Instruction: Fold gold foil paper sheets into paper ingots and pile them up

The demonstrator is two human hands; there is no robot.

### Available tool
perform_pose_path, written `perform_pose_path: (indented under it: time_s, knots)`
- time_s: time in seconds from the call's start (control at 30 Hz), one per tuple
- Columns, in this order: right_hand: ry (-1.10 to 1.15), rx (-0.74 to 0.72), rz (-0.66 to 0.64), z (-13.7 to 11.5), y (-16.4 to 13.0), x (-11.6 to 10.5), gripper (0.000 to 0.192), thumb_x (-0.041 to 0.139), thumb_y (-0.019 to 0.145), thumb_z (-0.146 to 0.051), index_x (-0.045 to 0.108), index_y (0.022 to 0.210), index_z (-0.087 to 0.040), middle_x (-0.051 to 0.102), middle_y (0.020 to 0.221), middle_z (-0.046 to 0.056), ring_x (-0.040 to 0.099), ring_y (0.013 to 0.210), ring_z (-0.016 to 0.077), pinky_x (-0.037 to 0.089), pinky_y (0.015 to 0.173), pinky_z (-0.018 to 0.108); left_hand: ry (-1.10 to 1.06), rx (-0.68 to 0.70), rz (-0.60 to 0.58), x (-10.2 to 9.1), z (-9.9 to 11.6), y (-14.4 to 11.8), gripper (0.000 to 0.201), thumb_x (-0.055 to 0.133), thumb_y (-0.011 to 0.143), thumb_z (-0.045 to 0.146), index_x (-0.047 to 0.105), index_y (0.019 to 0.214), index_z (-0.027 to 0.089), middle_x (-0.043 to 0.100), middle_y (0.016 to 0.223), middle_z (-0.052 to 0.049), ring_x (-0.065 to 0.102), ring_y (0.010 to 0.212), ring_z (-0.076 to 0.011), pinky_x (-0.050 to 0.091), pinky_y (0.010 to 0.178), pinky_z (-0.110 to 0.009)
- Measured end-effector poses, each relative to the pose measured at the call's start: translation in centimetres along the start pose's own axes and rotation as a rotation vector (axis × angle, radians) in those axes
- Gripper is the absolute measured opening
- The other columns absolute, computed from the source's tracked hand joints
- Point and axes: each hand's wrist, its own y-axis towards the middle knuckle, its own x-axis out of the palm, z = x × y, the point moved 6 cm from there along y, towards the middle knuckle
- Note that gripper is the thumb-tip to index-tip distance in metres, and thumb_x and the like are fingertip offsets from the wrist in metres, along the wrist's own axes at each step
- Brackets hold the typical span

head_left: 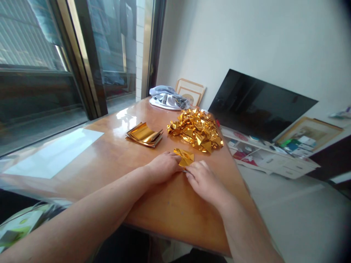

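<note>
Between my hands lies a sheet of gold foil paper (185, 157), partly folded, flat on the wooden table (175, 215). My left hand (164, 165) grips its left edge, with the fingertips partly hidden by the fold. At its lower right edge, my right hand (201, 177) presses with thumb and fingers close together. Just beyond, a heap of folded gold foil pieces (199, 129) spreads toward the right side of the table. A stack of flat, slightly curled gold foil sheets (144, 134) rests to the left of the heap.
A white sheet (56, 153) lies at the table's left. Bundled pale cloth (167, 98) sits at the far end, with picture frames (190, 91) leaning behind. To the right stand a dark television (260, 106) and a low white cabinet (271, 159). Glass doors (115, 47) line the left.
</note>
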Motion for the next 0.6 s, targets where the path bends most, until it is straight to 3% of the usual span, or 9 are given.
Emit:
perform_pose_path:
  time_s: [0.13, 0.3, 0.43, 0.6]
  knots:
    - [-0.134, 0.026, -0.068, -1.9, -0.8, 0.4, 0.031, 0.049, 0.098, -0.032, 0.065, 0.122, -0.020, 0.067, 0.116, 0.012, 0.053, 0.110, 0.0270, 0.038, 0.096, 0.038, -0.007, -0.017, -0.014, 0.2, -0.3, -0.1, 0.022, 0.059, 0.092, 0.033, 0.077, 0.104, 0.029, 0.066, 0.098, -0.008, 0.060, 0.093, -0.0246, 0.040, 0.078, -0.034]
    - [-0.269, 0.030, -0.140, -2.0, -1.4, 0.6, 0.046, 0.043, 0.101, -0.038, 0.054, 0.141, -0.018, 0.059, 0.137, 0.015, 0.046, 0.127, 0.0323, 0.032, 0.102, 0.045, -0.057, -0.049, -0.034, 0.0, -0.6, -0.3, 0.023, 0.057, 0.092, 0.034, 0.077, 0.103, 0.031, 0.066, 0.102, -0.008, 0.060, 0.095, -0.0247, 0.038, 0.080, -0.035]
    - [-0.342, 0.046, -0.184, -1.2, -2.3, 0.3, 0.049, 0.040, 0.101, -0.044, 0.053, 0.143, -0.022, 0.053, 0.147, 0.013, 0.038, 0.137, 0.0363, 0.028, 0.105, 0.050, -0.087, -0.085, -0.016, 0.2, -0.8, -0.2, 0.025, 0.054, 0.094, 0.037, 0.077, 0.102, 0.030, 0.066, 0.102, -0.008, 0.060, 0.095, -0.0245, 0.036, 0.082, -0.036]
    - [-0.360, 0.077, -0.190, -0.2, -3.0, -0.5, 0.044, 0.042, 0.100, -0.041, 0.060, 0.137, -0.025, 0.052, 0.148, 0.013, 0.037, 0.138, 0.0377, 0.029, 0.103, 0.053, -0.066, -0.078, -0.002, 0.5, -0.8, -0.2, 0.028, 0.053, 0.095, 0.039, 0.078, 0.102, 0.030, 0.066, 0.102, -0.009, 0.059, 0.094, -0.0239, 0.035, 0.081, -0.036]
